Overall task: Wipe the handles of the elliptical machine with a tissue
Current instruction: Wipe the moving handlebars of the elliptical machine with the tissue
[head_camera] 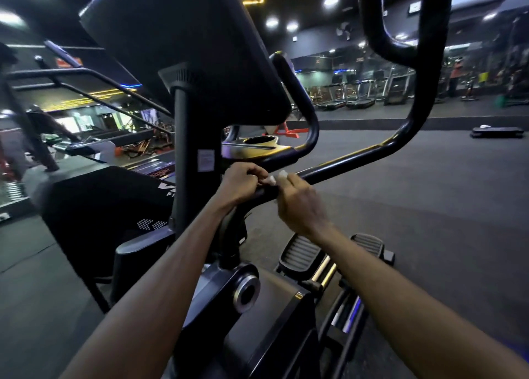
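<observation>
A black elliptical machine fills the middle of the head view. Its long black handle bar (357, 161) runs from the centre up to the right and bends upward. My left hand (240, 182) and my right hand (300, 204) meet low on this bar. Between them is a small white tissue (272, 179), which both hands pinch with curled fingers against the bar. A second, curved handle (310, 115) rises behind the console (183, 43).
The console post (194, 161) stands just left of my hands. Foot pedals (303, 254) lie below the right forearm. A cup holder tray (257, 145) sits behind the hands. Treadmills (357, 95) line the far wall, and a step platform (498, 132) lies on the dark floor at right.
</observation>
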Tool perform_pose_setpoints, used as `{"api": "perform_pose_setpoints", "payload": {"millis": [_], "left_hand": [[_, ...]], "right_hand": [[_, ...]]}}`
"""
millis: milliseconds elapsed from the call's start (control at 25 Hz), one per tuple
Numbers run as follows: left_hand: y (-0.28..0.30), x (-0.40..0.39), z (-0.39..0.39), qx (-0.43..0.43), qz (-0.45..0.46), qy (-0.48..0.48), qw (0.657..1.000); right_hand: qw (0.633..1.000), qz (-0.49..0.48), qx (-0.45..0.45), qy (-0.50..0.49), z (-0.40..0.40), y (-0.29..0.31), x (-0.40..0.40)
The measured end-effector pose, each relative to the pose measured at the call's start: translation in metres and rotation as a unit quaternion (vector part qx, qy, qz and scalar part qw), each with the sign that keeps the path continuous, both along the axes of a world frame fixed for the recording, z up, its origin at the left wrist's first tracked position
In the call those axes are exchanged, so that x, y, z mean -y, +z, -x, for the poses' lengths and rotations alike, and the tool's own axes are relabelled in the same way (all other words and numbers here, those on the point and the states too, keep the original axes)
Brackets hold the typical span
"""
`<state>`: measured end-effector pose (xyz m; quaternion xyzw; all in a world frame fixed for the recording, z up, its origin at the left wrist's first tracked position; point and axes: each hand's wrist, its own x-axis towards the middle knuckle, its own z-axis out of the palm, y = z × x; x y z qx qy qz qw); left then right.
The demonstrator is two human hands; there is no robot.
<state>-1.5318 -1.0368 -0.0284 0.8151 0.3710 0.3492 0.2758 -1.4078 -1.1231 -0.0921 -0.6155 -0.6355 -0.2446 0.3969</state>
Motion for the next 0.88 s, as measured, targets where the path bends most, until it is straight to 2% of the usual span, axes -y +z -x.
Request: {"api": "perform_pose_setpoints", "payload": {"millis": [120,200,320,400,440,560,640,720,760,880], "left_hand": [[-0.008,-0.007,0.018,0.027,0.039,0.014,0.999],[-0.013,-0.010,0.029,0.053,0.074,0.019,0.996],[-0.018,-0.017,0.039,0.080,0.084,0.031,0.993],[-0.020,-0.017,0.044,0.098,0.093,0.039,0.990],[-0.021,-0.014,0.048,0.110,0.109,0.043,0.987],[-0.029,-0.010,0.063,0.133,0.152,0.062,0.978],[-0.035,-0.008,0.071,0.145,0.173,0.080,0.971],[-0.040,-0.004,0.077,0.172,0.193,0.090,0.962],[-0.043,-0.003,0.080,0.178,0.200,0.097,0.959],[-0.054,0.001,0.084,0.203,0.221,0.126,0.946]], "right_hand": [[0.995,-0.034,-0.069,-0.070,-0.017,-0.001,0.003],[0.994,-0.034,-0.081,-0.062,0.007,-0.004,-0.002],[0.998,0.002,0.043,0.043,0.064,-0.019,-0.010],[0.989,0.017,0.135,0.060,0.069,-0.019,-0.013],[0.989,0.015,0.140,0.047,0.065,-0.014,-0.015],[0.997,-0.007,0.076,-0.013,0.058,-0.012,-0.017],[0.989,0.013,0.149,-0.002,0.071,-0.028,-0.019],[0.957,0.069,0.277,0.054,0.085,-0.045,-0.019],[0.947,0.090,0.301,0.064,0.089,-0.047,-0.020],[0.953,0.135,0.267,0.055,0.092,-0.042,-0.015]]}}
